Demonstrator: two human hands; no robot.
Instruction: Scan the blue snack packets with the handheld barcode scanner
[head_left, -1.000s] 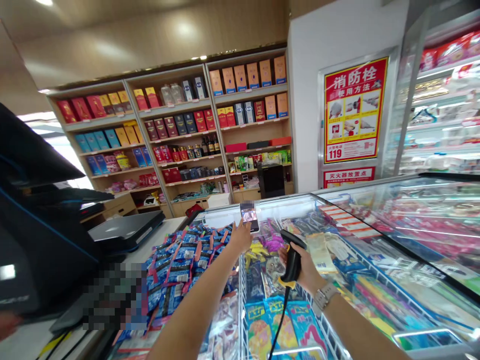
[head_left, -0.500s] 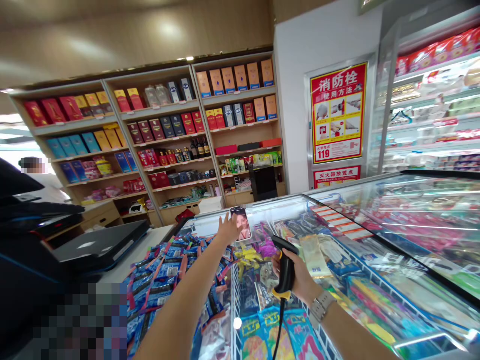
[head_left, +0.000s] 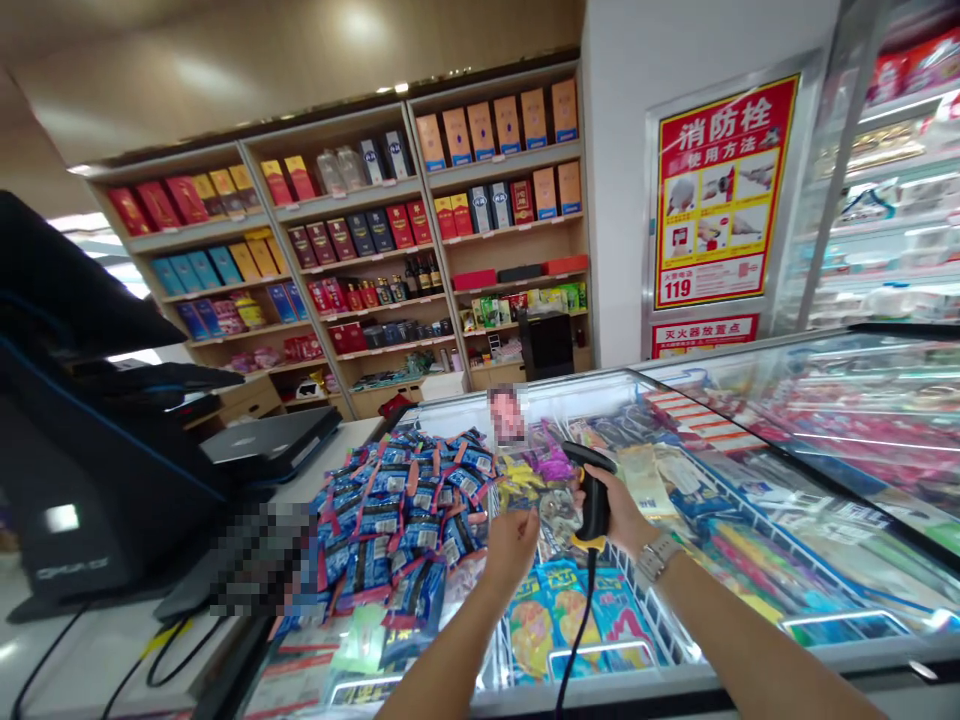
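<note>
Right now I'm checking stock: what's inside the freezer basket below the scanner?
Yellow packets, purple packets and bright blue packets. Whatever lies under them, or behind the left hand, right hand and scanner, is hidden.

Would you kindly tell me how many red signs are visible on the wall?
2: the large sign, right of the shelves, and the lower sign just beneath it, partly hidden by the freezer, which could conceal more.
</note>
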